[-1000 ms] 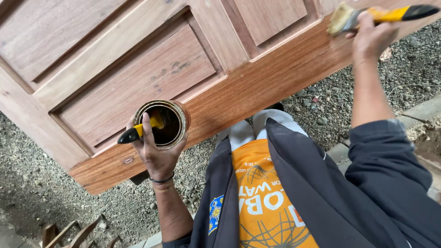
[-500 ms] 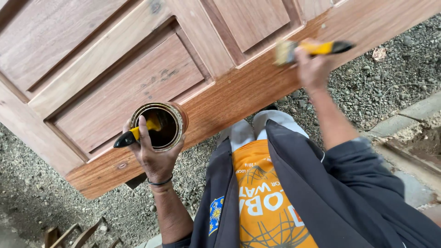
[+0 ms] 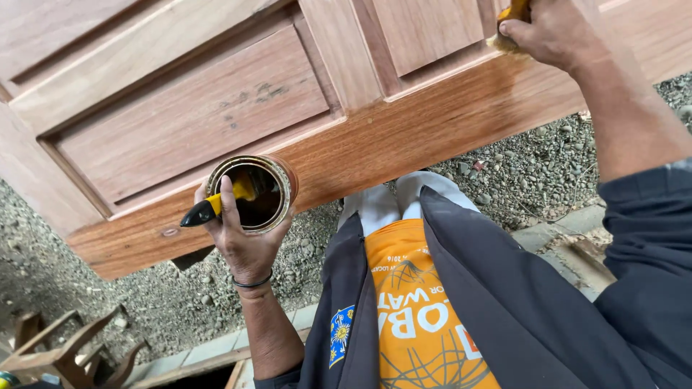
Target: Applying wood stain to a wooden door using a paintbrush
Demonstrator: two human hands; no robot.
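A panelled wooden door [image 3: 404, 137] lies flat in front of me, its near rail darker and glossy. My left hand [image 3: 241, 238] grips an open round tin [image 3: 254, 193] of dark finish, held over the door's near edge. A second brush with a yellow and black handle [image 3: 209, 207] rests in the tin, pinned under my thumb. My right hand [image 3: 551, 32] holds a yellow-handled paintbrush [image 3: 508, 29] with its bristles pressed on the door's moulding at the top right.
Grey gravel [image 3: 533, 166] covers the ground below the door. A concrete kerb [image 3: 569, 230] runs along at the right. A wooden frame or stool [image 3: 65, 353] lies at the bottom left. My orange shirt and dark jacket fill the lower middle.
My right hand has come down and left, bringing the brush from beyond the door's edge onto the moulding. The left hand with the tin has stayed in place.
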